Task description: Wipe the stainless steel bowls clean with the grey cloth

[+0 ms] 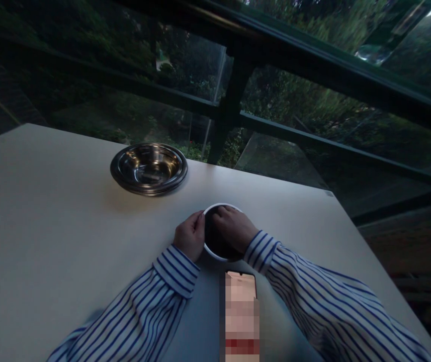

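A white-rimmed round bowl [223, 260] with a dark inside stands on the table below the window. I cannot make out whether the dark part is its contents or its inner wall. My left hand [190, 235] pinches the bowl's left rim, thumb uppermost. Over the right rim reaches my right hand [234, 227], its fingers bent down into the dark inside. Those fingertips are partly hidden, and what they hold, if anything, does not show. Just below the bowl lies a smartphone [241, 284] with a lit, blurred-out screen.
Several shiny metal bowls [148, 172] are nested in a stack at the table's far edge, left of the white-rimmed bowl. The pale table [68, 216] ends at a dark-framed window [234, 85] with trees outside. Its right edge slants down toward me.
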A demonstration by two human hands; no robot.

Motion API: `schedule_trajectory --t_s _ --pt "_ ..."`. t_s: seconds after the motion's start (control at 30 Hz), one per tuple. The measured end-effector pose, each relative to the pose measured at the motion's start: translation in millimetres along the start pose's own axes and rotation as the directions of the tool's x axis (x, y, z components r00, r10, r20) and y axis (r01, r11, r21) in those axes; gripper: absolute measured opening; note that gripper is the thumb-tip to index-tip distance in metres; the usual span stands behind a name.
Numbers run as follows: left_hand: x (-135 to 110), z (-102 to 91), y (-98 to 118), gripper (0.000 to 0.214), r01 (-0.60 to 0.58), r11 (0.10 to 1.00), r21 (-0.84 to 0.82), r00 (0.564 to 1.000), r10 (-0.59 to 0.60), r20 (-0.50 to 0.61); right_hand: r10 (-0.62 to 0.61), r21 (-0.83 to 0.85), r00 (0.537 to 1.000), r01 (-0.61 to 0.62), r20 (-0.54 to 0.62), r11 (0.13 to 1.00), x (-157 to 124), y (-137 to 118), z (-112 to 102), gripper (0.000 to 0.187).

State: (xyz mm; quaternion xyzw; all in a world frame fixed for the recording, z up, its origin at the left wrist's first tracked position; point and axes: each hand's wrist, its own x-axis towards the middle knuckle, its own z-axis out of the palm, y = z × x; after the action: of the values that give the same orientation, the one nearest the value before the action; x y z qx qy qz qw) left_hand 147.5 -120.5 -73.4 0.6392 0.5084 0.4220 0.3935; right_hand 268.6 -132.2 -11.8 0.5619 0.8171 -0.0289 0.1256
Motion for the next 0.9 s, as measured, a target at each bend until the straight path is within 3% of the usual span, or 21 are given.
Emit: schedule_trajectory --t_s 0.27,0.37,0.53,0.67,0.9 --pt "1 0.8 -4 0.035 0.029 1.000 0.011 0.999 -0.029 -0.015 -0.183 0.111 0.979 0.173 0.084 0.979 -10 4 4 0.014" --pt "1 0.9 -4 0.035 0.004 1.000 0.000 1.000 -0.004 -0.001 -0.135 0.098 0.986 0.125 0.100 0.987 -16 6 1 0.013" --pt "0 -0.3 -2 0.034 0.002 1.000 -0.014 1.000 -0.002 -0.002 0.016 0.062 1.000 -0.017 0.024 0.998 -10 6 1 0.019" --pt "0 -0.9 -1 0.034 0.008 1.000 -0.011 1.000 -0.008 0.000 0.032 0.080 0.999 -0.029 -0.031 0.996 0 3 6 0.021" --pt "0 -0.4 -4 0.034 0.041 0.999 0.031 0.997 -0.039 -0.062 -0.159 0.137 0.987 0.152 0.038 0.979 -2 -2 4 0.019"
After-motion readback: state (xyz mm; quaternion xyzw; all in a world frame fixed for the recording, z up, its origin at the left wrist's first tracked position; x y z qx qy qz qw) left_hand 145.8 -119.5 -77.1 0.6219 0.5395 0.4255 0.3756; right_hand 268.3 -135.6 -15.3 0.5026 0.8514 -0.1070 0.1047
